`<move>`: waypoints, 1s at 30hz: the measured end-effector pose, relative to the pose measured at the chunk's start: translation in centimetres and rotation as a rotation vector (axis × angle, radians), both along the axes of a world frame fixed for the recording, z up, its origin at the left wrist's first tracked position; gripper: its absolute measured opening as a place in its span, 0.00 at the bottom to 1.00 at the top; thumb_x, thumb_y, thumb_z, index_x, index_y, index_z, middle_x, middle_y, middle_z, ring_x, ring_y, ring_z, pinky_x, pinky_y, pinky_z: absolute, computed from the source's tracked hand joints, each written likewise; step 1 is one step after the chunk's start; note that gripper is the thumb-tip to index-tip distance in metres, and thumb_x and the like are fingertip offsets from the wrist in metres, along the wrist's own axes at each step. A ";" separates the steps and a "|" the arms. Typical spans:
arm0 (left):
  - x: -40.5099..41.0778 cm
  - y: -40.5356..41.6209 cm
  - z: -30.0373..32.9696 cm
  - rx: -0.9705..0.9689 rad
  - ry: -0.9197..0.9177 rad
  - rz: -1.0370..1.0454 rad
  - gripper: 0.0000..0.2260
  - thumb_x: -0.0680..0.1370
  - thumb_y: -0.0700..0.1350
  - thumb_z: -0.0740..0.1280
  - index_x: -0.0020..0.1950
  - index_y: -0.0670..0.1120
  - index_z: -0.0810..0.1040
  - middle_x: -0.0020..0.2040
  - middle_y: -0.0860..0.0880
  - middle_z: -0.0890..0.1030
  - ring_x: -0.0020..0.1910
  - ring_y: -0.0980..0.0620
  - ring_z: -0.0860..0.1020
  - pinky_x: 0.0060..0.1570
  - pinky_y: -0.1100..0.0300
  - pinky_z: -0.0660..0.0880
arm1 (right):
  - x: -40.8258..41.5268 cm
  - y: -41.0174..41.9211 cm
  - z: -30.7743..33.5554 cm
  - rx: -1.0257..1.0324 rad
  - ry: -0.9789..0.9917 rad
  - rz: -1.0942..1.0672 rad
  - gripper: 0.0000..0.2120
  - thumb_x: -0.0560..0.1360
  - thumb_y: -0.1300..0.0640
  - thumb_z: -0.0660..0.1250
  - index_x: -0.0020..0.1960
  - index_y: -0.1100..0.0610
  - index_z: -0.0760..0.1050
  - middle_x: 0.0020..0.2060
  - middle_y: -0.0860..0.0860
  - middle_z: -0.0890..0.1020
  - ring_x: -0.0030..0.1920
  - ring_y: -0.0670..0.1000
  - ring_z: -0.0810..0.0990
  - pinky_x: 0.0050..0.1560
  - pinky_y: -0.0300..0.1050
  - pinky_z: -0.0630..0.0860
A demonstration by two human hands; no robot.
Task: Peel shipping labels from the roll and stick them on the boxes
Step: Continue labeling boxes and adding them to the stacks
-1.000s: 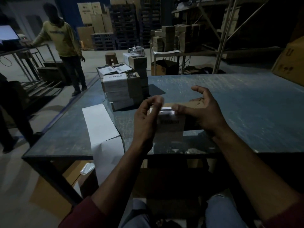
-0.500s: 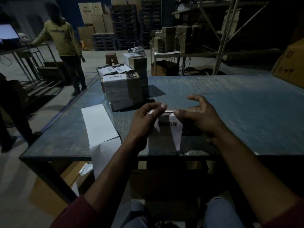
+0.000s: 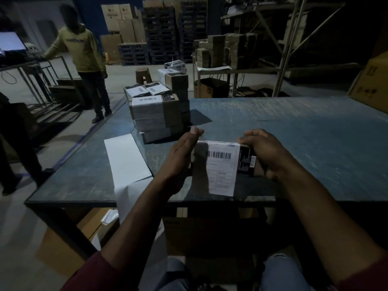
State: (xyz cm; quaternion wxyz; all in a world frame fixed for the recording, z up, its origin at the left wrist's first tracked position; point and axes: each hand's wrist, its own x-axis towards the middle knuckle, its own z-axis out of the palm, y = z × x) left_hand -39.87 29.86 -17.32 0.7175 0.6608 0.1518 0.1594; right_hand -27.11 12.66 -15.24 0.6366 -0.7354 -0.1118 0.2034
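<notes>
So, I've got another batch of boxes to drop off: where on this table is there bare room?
The table is bare right of the right hand and across the far middle. The left is crowded: the stack of labelled boxes and the white label strip. The near middle holds the box between both hands.

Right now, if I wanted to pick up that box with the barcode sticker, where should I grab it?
Probably by its two short ends, one hand from each side, as the left hand and right hand do. The box is small and the label covers its top and hangs over the near side, so an end grip spares the sticker.
</notes>
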 end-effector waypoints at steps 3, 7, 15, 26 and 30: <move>-0.8 1.3 1.1 0.033 -0.044 -0.193 0.15 0.85 0.52 0.63 0.70 0.52 0.77 0.63 0.47 0.84 0.60 0.50 0.84 0.53 0.44 0.83 | 1.5 -1.0 0.5 -0.107 0.145 0.107 0.11 0.78 0.54 0.63 0.37 0.51 0.75 0.40 0.58 0.78 0.32 0.57 0.81 0.36 0.52 0.80; -0.7 1.4 2.3 0.058 -0.020 -0.096 0.10 0.85 0.49 0.64 0.62 0.49 0.83 0.54 0.45 0.86 0.50 0.46 0.86 0.49 0.46 0.81 | 1.5 -1.4 0.7 -0.035 0.183 0.265 0.22 0.78 0.35 0.66 0.55 0.53 0.82 0.50 0.54 0.87 0.48 0.58 0.87 0.45 0.54 0.82; -1.1 1.9 2.3 -0.271 0.237 0.008 0.11 0.83 0.52 0.68 0.59 0.47 0.83 0.57 0.39 0.87 0.52 0.43 0.85 0.41 0.55 0.84 | 1.4 -3.1 0.0 -0.399 -0.932 0.607 0.63 0.55 0.29 0.82 0.81 0.34 0.52 0.83 0.38 0.44 0.83 0.45 0.43 0.79 0.53 0.52; -2.0 3.8 1.3 0.122 0.201 -0.147 0.31 0.67 0.83 0.61 0.62 0.69 0.78 0.72 0.49 0.77 0.68 0.45 0.77 0.62 0.41 0.74 | 2.5 -2.7 -0.6 -0.178 -0.769 0.611 0.41 0.65 0.57 0.85 0.73 0.45 0.72 0.65 0.40 0.79 0.67 0.41 0.77 0.64 0.33 0.74; -2.0 3.9 0.9 0.445 -0.084 -0.253 0.50 0.61 0.60 0.85 0.79 0.67 0.64 0.77 0.58 0.71 0.77 0.56 0.69 0.75 0.48 0.67 | 3.1 -3.0 -0.8 -0.087 -0.532 0.696 0.44 0.61 0.53 0.85 0.74 0.45 0.71 0.63 0.48 0.83 0.63 0.49 0.81 0.61 0.48 0.81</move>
